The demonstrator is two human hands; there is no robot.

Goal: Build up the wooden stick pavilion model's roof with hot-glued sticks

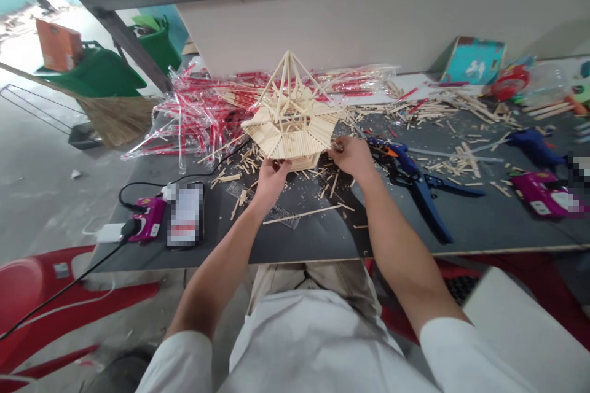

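Note:
A model built from pale wooden sticks [290, 126] stands on the dark table, with a flat, many-sided skirt and a peaked open frame on top. My left hand [271, 181] grips its lower edge from the front. My right hand [353, 156] pinches its right rim between the fingers. Short loose sticks [249, 163] lie scattered under and around both hands. A clear ruler [260, 206] lies just below my left hand, and blue-handled cutters [417, 181] lie to the right of my right hand.
Clear plastic packs of red-marked sticks [207, 110] pile up behind the model. Magenta devices [147, 218] with cables and a pixelated phone [185, 214] sit at the left. A blue glue gun [534, 147] lies right. A broom [115, 120], green bins [96, 70] and a red chair [46, 295] stand beyond the table.

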